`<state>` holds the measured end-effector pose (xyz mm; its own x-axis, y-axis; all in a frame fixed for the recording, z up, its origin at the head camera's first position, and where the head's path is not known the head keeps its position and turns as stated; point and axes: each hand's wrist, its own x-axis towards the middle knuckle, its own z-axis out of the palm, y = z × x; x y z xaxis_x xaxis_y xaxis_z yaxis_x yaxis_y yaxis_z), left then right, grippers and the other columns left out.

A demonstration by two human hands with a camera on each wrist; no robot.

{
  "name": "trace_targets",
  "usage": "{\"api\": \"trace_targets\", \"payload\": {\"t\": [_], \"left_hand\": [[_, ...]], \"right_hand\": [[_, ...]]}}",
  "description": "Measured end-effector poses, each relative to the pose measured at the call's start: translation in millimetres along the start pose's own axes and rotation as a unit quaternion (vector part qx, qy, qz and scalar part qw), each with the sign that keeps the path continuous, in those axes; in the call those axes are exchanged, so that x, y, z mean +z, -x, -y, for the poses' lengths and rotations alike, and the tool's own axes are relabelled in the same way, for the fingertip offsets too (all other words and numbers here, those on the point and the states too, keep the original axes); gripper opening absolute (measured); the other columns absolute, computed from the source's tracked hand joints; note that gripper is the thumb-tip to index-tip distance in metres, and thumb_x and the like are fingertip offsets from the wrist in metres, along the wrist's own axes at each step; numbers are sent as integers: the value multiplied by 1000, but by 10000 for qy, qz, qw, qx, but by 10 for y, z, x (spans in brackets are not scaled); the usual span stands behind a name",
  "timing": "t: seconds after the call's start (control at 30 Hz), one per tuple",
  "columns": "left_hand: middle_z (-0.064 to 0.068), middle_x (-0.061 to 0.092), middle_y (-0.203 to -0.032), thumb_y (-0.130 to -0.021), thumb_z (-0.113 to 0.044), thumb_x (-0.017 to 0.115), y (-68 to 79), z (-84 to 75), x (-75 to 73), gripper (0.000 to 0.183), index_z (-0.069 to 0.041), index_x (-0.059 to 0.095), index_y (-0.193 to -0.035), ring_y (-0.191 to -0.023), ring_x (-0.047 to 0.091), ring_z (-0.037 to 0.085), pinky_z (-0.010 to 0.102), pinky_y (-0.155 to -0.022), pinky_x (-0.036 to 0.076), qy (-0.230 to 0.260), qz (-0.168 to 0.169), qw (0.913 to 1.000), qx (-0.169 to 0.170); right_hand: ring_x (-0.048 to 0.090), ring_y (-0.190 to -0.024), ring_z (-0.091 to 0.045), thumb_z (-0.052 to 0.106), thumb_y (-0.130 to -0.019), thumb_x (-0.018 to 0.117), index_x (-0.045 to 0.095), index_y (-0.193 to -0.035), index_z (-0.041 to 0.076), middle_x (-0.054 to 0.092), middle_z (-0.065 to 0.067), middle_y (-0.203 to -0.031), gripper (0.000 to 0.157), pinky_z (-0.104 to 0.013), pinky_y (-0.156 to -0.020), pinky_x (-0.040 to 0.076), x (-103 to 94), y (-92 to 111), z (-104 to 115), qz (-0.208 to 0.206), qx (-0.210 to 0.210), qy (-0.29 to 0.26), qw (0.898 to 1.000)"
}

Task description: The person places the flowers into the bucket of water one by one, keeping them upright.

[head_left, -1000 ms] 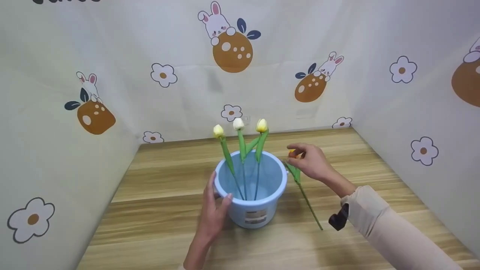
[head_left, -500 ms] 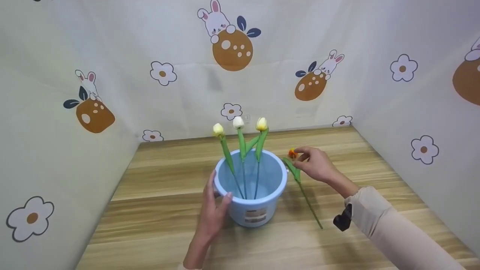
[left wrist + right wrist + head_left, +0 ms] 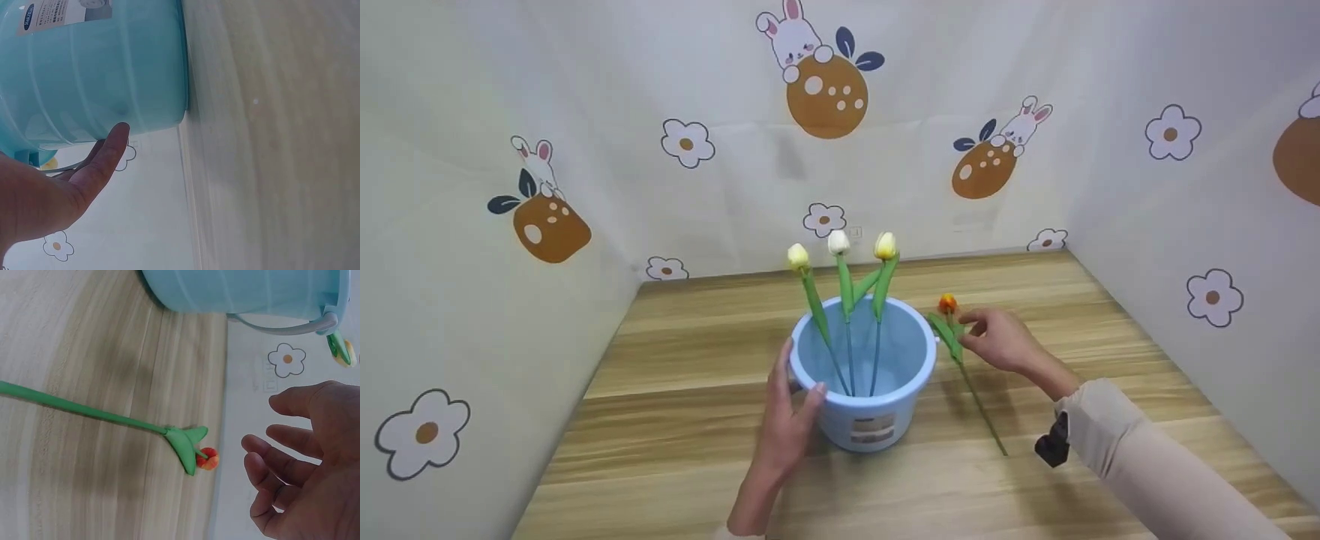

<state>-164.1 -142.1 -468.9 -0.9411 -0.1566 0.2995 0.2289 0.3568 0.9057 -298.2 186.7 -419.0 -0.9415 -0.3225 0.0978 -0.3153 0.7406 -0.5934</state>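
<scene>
A light blue bucket (image 3: 864, 420) stands upright on the wooden table. Three artificial tulips lean inside it: a pale yellow one (image 3: 798, 257), a white one (image 3: 838, 243) and a yellow one (image 3: 886, 246). My left hand (image 3: 787, 439) rests against the bucket's left side with fingers extended, as the left wrist view also shows. To the right of the bucket lies an orange-red tulip (image 3: 207, 459) with green leaves and a long stem. Over its leaves hovers my right hand (image 3: 997, 341), fingers loosely bent and holding nothing in the right wrist view.
Behind and beside the table (image 3: 675, 337) hang pale curtains (image 3: 735, 187) printed with rabbits, oranges and flowers. The bucket's handle (image 3: 281, 328) hangs down along its side. A black device (image 3: 1053, 441) is worn at the right sleeve's cuff.
My right hand has drawn back a little to the right and toward me, uncovering the orange-red tulip's bloom. The left hand and bucket keep their places.
</scene>
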Motion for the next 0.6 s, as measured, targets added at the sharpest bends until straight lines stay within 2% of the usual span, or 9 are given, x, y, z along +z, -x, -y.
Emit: {"api": "trace_targets", "payload": {"t": [0.37,0.5,0.6], "left_hand": [[13,26,-174,-102,-35,61,16,-11,-6,80,-21,20,-169,-158,32,41,64,-125,30,-15,-11,10000,-22],[14,27,-174,-102,-35,61,18,-15,-7,79,-21,21,-169,-156,34,41,64,-124,33,-49,-45,10000,56],[16,27,-173,-102,-35,61,21,-13,-11,79,-20,21,-169,-152,40,42,64,-121,38,-73,-40,9999,69]], "right_hand": [[69,-86,-26,9,-96,62,70,-127,-8,76,-22,-100,37,-41,-74,59,128,39,-131,524,-160,580,9968],[68,-83,-25,4,-92,60,70,-126,-9,75,-20,-96,38,-42,-73,59,187,62,-158,670,-231,718,9949],[69,-88,-29,2,-89,59,70,-126,-9,75,-21,-99,39,-47,-78,60,231,90,-176,738,-257,842,9934]]}}
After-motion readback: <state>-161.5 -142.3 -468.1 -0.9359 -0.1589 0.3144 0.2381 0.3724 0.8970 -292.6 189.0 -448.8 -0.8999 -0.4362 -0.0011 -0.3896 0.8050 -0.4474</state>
